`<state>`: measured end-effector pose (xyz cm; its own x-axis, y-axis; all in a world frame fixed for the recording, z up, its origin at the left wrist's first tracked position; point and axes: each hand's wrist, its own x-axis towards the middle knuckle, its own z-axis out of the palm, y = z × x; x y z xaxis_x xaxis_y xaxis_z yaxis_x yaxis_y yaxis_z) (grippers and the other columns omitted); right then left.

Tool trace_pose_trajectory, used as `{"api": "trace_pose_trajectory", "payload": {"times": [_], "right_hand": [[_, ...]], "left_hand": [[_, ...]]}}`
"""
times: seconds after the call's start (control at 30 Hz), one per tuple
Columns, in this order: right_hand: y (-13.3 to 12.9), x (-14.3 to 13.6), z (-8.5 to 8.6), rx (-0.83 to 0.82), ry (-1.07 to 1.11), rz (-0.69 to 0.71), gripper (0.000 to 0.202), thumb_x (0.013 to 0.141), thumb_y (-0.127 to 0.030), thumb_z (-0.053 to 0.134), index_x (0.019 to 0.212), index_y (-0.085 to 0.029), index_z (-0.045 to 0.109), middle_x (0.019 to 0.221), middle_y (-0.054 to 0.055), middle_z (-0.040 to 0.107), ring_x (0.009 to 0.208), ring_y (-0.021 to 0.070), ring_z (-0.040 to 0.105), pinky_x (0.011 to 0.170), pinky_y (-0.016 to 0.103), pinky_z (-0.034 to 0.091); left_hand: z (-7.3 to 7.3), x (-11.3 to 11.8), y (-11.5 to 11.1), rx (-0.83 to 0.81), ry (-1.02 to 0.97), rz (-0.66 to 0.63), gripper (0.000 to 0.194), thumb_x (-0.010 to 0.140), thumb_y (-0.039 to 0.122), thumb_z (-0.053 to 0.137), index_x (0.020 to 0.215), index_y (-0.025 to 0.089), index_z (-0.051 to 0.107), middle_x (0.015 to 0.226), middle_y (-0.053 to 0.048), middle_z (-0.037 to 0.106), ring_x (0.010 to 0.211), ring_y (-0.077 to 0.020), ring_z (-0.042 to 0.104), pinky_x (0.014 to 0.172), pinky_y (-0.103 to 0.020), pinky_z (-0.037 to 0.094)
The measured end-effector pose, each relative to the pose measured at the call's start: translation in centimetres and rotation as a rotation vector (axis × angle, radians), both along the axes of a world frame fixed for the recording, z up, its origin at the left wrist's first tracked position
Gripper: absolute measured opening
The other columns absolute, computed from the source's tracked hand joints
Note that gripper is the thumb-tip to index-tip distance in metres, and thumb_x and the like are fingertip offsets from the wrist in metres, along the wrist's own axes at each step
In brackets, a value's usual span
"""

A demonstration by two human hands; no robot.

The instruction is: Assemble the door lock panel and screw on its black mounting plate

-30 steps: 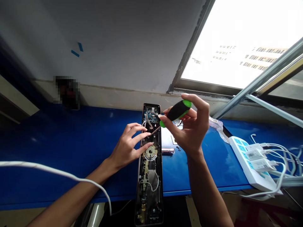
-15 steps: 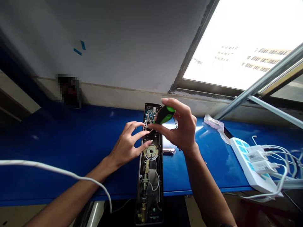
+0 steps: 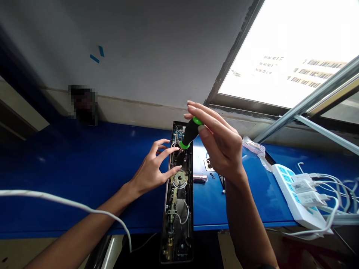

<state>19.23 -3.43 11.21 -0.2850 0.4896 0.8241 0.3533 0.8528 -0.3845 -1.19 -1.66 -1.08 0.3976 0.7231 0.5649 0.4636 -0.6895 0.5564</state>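
A long black housing (image 3: 179, 201) with a circuit board, wires, a round metal part and brass fittings lies across the front edge of the blue table. My right hand (image 3: 217, 140) grips a black and green screwdriver (image 3: 191, 132) by the upper handle, with its lower end over the top part of the housing. The screwdriver's tip is hard to make out. My left hand (image 3: 157, 164) rests at the housing's left side, fingers spread, with fingertips over the inside near the wires and the round part (image 3: 180, 178).
On the blue table (image 3: 98, 168), a shiny cylinder (image 3: 200, 178) and small screws lie right of the housing. A white power strip (image 3: 294, 194) with plugged chargers is at the right. A white cable (image 3: 70, 201) crosses my left forearm. The wall and window are behind.
My right hand has shifted right and its grip has moved to the screwdriver's upper end, which now stands more upright. My left hand's fingers have shifted slightly.
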Motion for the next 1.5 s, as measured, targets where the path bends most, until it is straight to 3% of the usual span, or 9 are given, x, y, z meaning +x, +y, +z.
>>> {"api": "trace_pose_trajectory", "payload": {"times": [0.2,0.4,0.57,0.73,0.93,1.1,1.27,1.43,1.5], "right_hand": [[0.18,0.52,0.1,0.104,0.04,-0.061,0.036,0.087,-0.027,0.083,0.122,-0.035,0.078,0.104,0.002,0.074,0.094,0.0195,0.073,0.076,0.038,0.067],[-0.07,0.55,-0.1,-0.029,0.047,-0.028,0.04,0.106,-0.021,0.051,0.141,-0.034,0.067,0.131,0.002,0.074,0.115,0.0235,0.074,0.099,0.05,0.066],[0.19,0.64,-0.34,0.134,0.065,-0.093,0.036,0.091,-0.029,0.08,0.126,-0.038,0.076,0.103,0.001,0.074,0.091,0.0175,0.072,0.074,0.035,0.067],[-0.25,0.24,-0.2,-0.018,-0.03,-0.017,0.045,0.107,-0.022,0.047,0.148,-0.036,0.059,0.14,0.003,0.07,0.121,0.0229,0.072,0.099,0.046,0.065],[0.0,0.23,-0.31,0.133,0.026,-0.09,0.034,0.092,-0.028,0.079,0.125,-0.036,0.076,0.103,0.001,0.073,0.092,0.0183,0.072,0.077,0.037,0.067],[-0.25,0.07,-0.27,-0.007,-0.029,-0.044,0.043,0.108,-0.024,0.048,0.147,-0.036,0.06,0.135,0.003,0.072,0.118,0.0227,0.072,0.1,0.047,0.064],[0.01,0.11,-0.53,0.14,0.019,-0.131,0.035,0.09,-0.029,0.08,0.124,-0.038,0.076,0.101,0.001,0.072,0.089,0.0186,0.071,0.075,0.037,0.066],[-0.03,-0.1,-0.54,0.008,-0.008,-0.009,0.045,0.106,-0.02,0.051,0.147,-0.034,0.06,0.134,0.006,0.071,0.117,0.0233,0.071,0.098,0.047,0.064],[-0.12,-0.13,-0.47,0.005,-0.008,0.003,0.044,0.103,-0.021,0.058,0.144,-0.036,0.062,0.128,0.004,0.074,0.111,0.0222,0.073,0.094,0.045,0.065]], "left_hand": [[-0.08,-0.02,-0.04,-0.03,-0.009,-0.012,0.051,0.093,0.043,0.077,0.14,0.031,0.06,0.155,-0.011,0.042,0.12,-0.0291,0.066,0.105,-0.054,0.062],[0.14,-0.02,-0.19,-0.062,-0.03,-0.026,0.049,0.093,0.042,0.077,0.138,0.031,0.062,0.153,-0.011,0.043,0.107,-0.0247,0.069,0.1,-0.053,0.064],[0.03,0.1,-0.17,-0.039,-0.03,-0.021,0.048,0.093,0.042,0.076,0.138,0.031,0.062,0.154,-0.01,0.042,0.122,-0.0294,0.064,0.101,-0.051,0.064],[0.08,0.19,-0.14,-0.035,-0.032,-0.02,0.048,0.093,0.04,0.077,0.138,0.031,0.062,0.152,-0.009,0.044,0.112,-0.0248,0.067,0.102,-0.051,0.063],[-0.03,0.17,-0.15,-0.021,-0.045,-0.032,0.047,0.094,0.04,0.077,0.138,0.031,0.062,0.154,-0.01,0.041,0.124,-0.0292,0.063,0.101,-0.05,0.064],[-0.02,0.14,-0.24,-0.034,-0.046,-0.041,0.047,0.094,0.037,0.077,0.138,0.032,0.061,0.154,-0.009,0.042,0.125,-0.0286,0.062,0.102,-0.049,0.063],[-0.13,0.16,-0.23,-0.029,-0.043,-0.032,0.048,0.093,0.039,0.078,0.138,0.033,0.062,0.155,-0.009,0.04,0.123,-0.0284,0.063,0.101,-0.049,0.063],[-0.08,0.2,-0.21,-0.05,-0.049,-0.041,0.048,0.094,0.039,0.077,0.139,0.033,0.061,0.155,-0.009,0.041,0.13,-0.0306,0.059,0.103,-0.051,0.062],[-0.09,0.2,-0.21,-0.045,-0.05,-0.038,0.048,0.094,0.039,0.077,0.139,0.033,0.061,0.155,-0.009,0.041,0.129,-0.031,0.06,0.103,-0.052,0.062]]}}
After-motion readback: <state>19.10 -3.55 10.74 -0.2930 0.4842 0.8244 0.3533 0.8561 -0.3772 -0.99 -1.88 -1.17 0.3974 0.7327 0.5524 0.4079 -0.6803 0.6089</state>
